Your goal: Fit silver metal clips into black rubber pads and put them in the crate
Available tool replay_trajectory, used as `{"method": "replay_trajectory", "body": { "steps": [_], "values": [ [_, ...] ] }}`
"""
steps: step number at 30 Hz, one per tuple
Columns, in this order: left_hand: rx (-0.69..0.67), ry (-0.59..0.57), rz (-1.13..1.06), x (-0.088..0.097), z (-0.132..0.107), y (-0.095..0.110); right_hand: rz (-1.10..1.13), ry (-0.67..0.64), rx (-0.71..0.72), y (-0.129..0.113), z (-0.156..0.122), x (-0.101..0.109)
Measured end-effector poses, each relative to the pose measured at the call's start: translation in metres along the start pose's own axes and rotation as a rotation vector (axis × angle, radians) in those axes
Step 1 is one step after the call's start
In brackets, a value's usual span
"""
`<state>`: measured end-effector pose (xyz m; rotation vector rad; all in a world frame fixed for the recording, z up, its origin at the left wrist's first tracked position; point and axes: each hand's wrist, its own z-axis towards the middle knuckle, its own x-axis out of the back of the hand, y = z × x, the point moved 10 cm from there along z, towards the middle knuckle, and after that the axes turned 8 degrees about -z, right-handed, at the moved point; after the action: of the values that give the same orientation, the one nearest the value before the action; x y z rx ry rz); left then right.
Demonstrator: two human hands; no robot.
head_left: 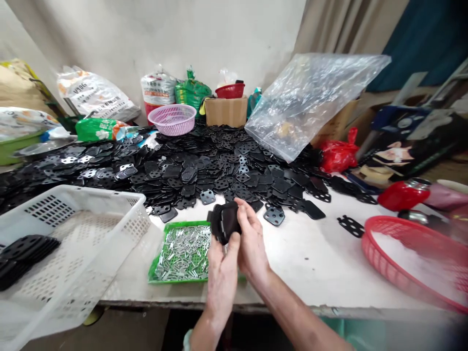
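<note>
Several stacked black plates (225, 223) are held up over the near part of the table, gripped between both hands. My left hand (222, 263) is closed round them from below, its thumb against the near side. On their right side my right hand (252, 234) is closed, fingers along the edge. Just left of the hands, a green tray (157, 273) holds many small silver metal pins (186, 251), partly hidden behind my left hand. Beyond the hands spreads a large heap of similar black plates (219, 161), some with round holes.
A white plastic crate (120, 214) with black plates inside stands at the left. At the right is a red basket (380, 253) with white material. A pink basket (172, 122), cardboard box (226, 112) and clear plastic bag (310, 97) stand behind the heap.
</note>
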<state>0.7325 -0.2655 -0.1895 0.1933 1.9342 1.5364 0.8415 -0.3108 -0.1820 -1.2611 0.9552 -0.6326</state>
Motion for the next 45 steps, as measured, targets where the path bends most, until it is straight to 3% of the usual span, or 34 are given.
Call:
{"method": "replay_trajectory", "body": {
  "steps": [4, 7, 12, 15, 19, 25, 28, 31, 34, 37, 41, 45],
  "values": [
    [-0.113, 0.232, -0.074, 0.032, 0.001, 0.019, -0.142, -0.116, -0.004, 0.006, -0.024, -0.012],
    [-0.088, 0.177, -0.201, 0.043, 0.01, 0.027, -0.301, -0.213, 0.042, -0.003, -0.026, -0.012],
    [0.032, -0.051, -0.258, 0.028, 0.018, 0.028, -0.47, -0.325, 0.274, -0.032, -0.025, -0.017],
    [0.038, -0.096, -0.391, 0.014, 0.014, 0.026, -0.438, -0.259, 0.358, -0.039, -0.028, -0.016],
    [0.051, 0.001, -0.566, 0.01, 0.009, 0.015, -0.447, -0.132, 0.392, -0.034, -0.033, -0.01],
    [0.178, 0.121, -0.48, 0.028, 0.013, -0.006, -0.531, -0.152, 0.44, -0.033, -0.036, -0.011],
    [0.109, 0.109, -0.469, 0.033, 0.017, 0.001, -0.57, -0.142, 0.458, -0.038, -0.035, -0.009],
    [0.087, 0.007, -0.483, 0.022, 0.016, 0.006, -0.573, -0.124, 0.508, -0.044, -0.034, -0.007],
    [0.149, -0.105, -0.478, 0.006, 0.009, -0.002, -0.541, -0.09, 0.494, -0.04, -0.031, 0.0],
    [0.181, -0.147, -0.432, -0.002, 0.005, -0.011, -0.532, -0.066, 0.429, -0.027, -0.03, 0.004],
    [0.07, -0.086, -0.287, 0.009, 0.007, -0.004, -0.506, -0.134, 0.381, -0.014, -0.038, -0.001],
    [0.16, -0.105, -0.288, 0.012, 0.007, -0.005, -0.421, -0.252, 0.362, -0.024, -0.04, -0.006]
  ]
}}
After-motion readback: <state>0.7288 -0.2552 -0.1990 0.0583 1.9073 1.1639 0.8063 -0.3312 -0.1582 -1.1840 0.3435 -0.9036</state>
